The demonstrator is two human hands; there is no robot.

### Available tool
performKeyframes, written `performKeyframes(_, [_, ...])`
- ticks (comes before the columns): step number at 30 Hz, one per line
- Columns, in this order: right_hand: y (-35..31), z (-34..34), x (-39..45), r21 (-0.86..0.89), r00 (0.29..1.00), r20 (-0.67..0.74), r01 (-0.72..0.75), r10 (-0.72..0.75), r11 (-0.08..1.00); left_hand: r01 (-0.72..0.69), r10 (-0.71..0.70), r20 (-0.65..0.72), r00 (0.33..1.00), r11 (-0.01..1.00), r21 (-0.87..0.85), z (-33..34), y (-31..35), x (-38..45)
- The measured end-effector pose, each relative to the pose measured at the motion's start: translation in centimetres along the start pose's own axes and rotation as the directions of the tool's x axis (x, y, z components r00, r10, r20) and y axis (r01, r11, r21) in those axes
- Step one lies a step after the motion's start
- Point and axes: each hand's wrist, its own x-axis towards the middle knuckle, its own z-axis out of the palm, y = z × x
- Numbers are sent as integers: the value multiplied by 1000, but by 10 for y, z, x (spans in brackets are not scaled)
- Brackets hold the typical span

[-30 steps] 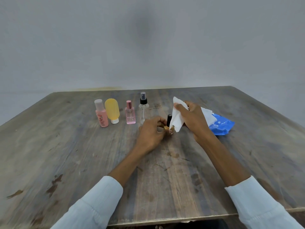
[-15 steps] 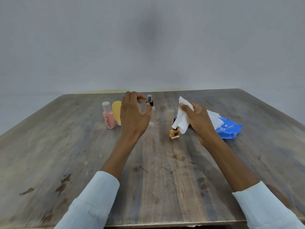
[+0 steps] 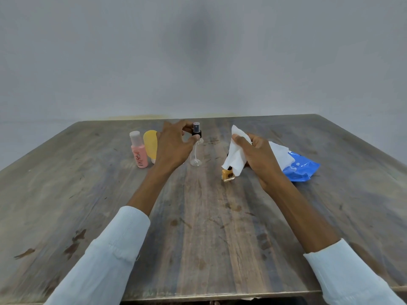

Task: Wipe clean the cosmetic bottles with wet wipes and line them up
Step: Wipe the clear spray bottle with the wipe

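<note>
The clear spray bottle stands upright toward the far middle of the counter, and our left hand reaches it, thumb and fingers curling toward its black pump collar; we cannot tell whether they already pinch it or only close in. We judge it light, stiff and thin-walled, smooth enough to slip, and tall enough to tip, so we would take it at the collar or high on the body. Just left of it, partly behind our hand, stand the yellow tube and the pink bottle. To the right, the small amber nail polish bottle sits on the counter, apart from the row. Our right hand grips the white wet wipe, which hangs over that little bottle's cap. Behind lies the blue wipes pack.
</note>
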Motion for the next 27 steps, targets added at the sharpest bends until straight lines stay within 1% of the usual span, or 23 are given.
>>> performKeyframes(2, [0, 0, 0, -7, 1000, 0, -1, 1, 1000, -2, 1, -19, 1000, 998, -66, -3, 3, -1])
performKeyframes(4, [-1, 0, 0, -9, 1000, 1, -1, 1, 1000, 44, -51, -21, 998, 969, -244, -9, 7, -3])
performKeyframes(6, [-3, 0, -2, 13, 1000, 3, -1, 1, 1000, 115, -110, 39, 993, 878, -464, -18, 11, -8])
performKeyframes(8, [-8, 1, -6, 59, 1000, 21, 3, -5, 998, 186, -121, 145, 982, 756, -627, -25, 10, -15])
performKeyframes(11, [-21, 2, -14, 156, 997, 76, -1, -11, 988, 250, -63, 268, 961, 606, -755, -33, 9, -19])
performKeyframes(12, [-26, 3, -16, 206, 994, 105, -3, -19, 979, 267, -37, 296, 955, 544, -795, -34, 11, -19])
performKeyframes(14, [-33, 3, -17, 329, 982, 183, -10, -54, 944, 278, 18, 321, 947, 457, -845, -37, 15, -19])
performKeyframes(16, [-42, 7, -16, 434, 964, 247, -16, -102, 901, 274, 71, 329, 942, 408, -871, -40, 16, -21])
performKeyframes(18, [-52, 16, -14, 469, 955, 254, 15, -151, 883, 264, 120, 329, 937, 377, -888, -45, 16, -22])
performKeyframes(20, [-58, 28, -11, 413, 962, 206, 81, -180, 907, 253, 137, 321, 937, 366, -896, -48, 13, -22])
performKeyframes(21, [-58, 32, -10, 344, 967, 170, 124, -191, 931, 252, 134, 316, 939, 358, -899, -49, 12, -22])
performKeyframes(23, [-53, 37, -10, 147, 969, 106, 207, -224, 967, 251, 127, 314, 941, 360, -898, -50, 9, -22])
performKeyframes(25, [-46, 37, -12, -35, 954, 82, 293, -289, 955, 247, 129, 318, 939, 392, -886, -50, 5, -21])
performKeyframes(27, [-42, 34, -14, -118, 928, 56, 372, -367, 921, 230, 138, 316, 939, 432, -872, -51, 2, -19])
